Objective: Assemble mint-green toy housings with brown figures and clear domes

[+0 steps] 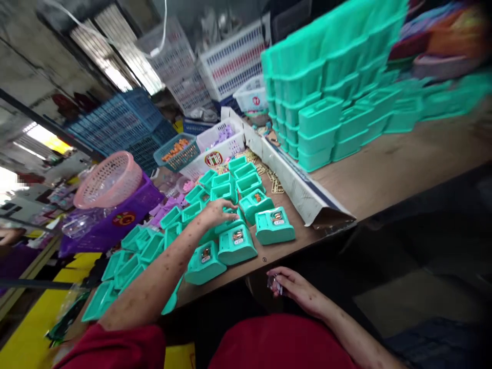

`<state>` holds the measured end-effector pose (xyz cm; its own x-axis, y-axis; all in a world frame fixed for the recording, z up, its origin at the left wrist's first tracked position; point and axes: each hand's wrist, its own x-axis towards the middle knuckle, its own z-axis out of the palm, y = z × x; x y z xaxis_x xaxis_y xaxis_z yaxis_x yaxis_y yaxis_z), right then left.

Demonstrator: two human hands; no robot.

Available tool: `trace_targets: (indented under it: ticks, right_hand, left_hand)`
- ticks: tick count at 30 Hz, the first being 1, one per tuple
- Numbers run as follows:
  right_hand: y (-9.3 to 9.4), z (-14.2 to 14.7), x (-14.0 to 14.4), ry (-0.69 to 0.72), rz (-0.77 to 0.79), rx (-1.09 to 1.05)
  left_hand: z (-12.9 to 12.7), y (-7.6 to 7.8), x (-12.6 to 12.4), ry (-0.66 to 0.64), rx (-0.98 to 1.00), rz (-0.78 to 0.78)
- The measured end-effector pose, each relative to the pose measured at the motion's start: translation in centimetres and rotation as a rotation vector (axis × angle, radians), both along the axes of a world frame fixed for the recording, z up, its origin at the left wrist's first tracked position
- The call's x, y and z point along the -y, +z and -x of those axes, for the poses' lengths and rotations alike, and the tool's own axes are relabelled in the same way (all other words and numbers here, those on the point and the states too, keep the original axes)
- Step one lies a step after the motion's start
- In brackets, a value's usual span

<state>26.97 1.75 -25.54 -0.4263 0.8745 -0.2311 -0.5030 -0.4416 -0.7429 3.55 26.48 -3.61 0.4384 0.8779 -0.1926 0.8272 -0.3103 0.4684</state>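
The person's left hand (217, 211) rests, fingers spread, on crowded teal cases (236, 246) near the tabletop (384, 174) edge, easily knocked off, while right-hand (295, 287) fingers apparently pinch a small clear piece (275, 284).

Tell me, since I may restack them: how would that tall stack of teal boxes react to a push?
The stack of teal boxes looks like thin moulded plastic, so probably light. Stacked many layers high near the table edge, its columns could likely tip or slide apart rather than move together.
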Motion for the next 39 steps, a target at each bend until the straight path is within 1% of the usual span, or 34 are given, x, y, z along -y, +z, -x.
trace_targets:
  ticks: [2,5,9,11,13,17,19,21,23,25,26,28,29,30,32,33,34,35,37,39]
  right_hand:
    - [0.4,0.0,0.4,-0.011,-0.023,-0.013]
    - [0.3,0.1,1.4,-0.032,-0.039,-0.041]
    - [-0.3,0.1,2.2,-0.034,-0.036,-0.044]
    - [-0.5,0.2,2.3,-0.025,-0.030,-0.039]
    - [-0.7,0.3,2.0,-0.018,-0.027,-0.029]
    - [-0.7,0.8,1.0,0.007,-0.048,0.019]
    - [-0.1,1.2,0.4,0.030,-0.074,0.057]
    - [1.2,1.4,0.0,0.047,-0.104,0.095]
    - [3.3,1.2,0.2,0.036,-0.128,0.116]
    - [6.1,0.7,0.7,-0.028,-0.147,0.112]
    - [7.7,0.2,1.0,-0.079,-0.155,0.103]
    - [11.1,-0.7,1.4,-0.244,-0.214,0.098]
    - [12.6,-1.2,1.5,-0.301,-0.229,0.095]
    - [14.0,-1.6,1.4,-0.356,-0.239,0.088]
    - [16.0,-2.1,1.1,-0.418,-0.266,0.090]
    - [16.6,-2.1,0.9,-0.428,-0.282,0.091]
    - [16.9,-2.1,0.7,-0.430,-0.297,0.091]
    - [17.0,-2.1,0.6,-0.427,-0.306,0.081]
    - [16.8,-1.8,0.6,-0.405,-0.280,0.008]
    - [16.3,-1.5,0.8,-0.344,-0.191,-0.141]
  left_hand:
    - [0.0,0.3,0.0,-0.011,0.011,0.013]
    - [0.5,0.4,-0.4,-0.010,0.044,0.097]
    - [1.2,-0.1,-0.7,0.004,0.059,0.252]
    - [1.4,-0.4,-0.6,0.000,0.067,0.328]
    - [1.5,-0.7,-0.2,0.011,0.069,0.367]
    - [1.6,-1.0,0.0,0.019,0.029,0.362]
    - [1.6,-0.7,-0.2,0.015,-0.013,0.334]
    - [1.5,-0.1,-0.5,0.022,-0.060,0.280]
    - [1.1,0.8,-0.2,0.037,-0.089,0.180]
    - [0.5,1.7,1.1,0.048,-0.084,0.041]
    - [0.1,2.1,2.2,0.045,-0.053,-0.045]
    - [-0.8,2.9,5.5,-0.002,0.074,-0.201]
    - [-1.4,3.3,7.4,-0.055,0.162,-0.224]
    - [-1.9,3.6,9.5,-0.138,0.226,-0.162]
    - [-3.0,4.1,13.4,-0.289,0.328,0.039]
    - [-3.4,4.2,15.1,-0.356,0.372,0.086]
    - [-3.9,4.2,16.4,-0.412,0.405,0.097]
    - [-4.2,4.1,17.3,-0.461,0.427,0.070]
    - [-4.5,4.1,18.1,-0.544,0.429,-0.029]
    - [-4.5,4.3,18.0,-0.587,0.411,-0.112]
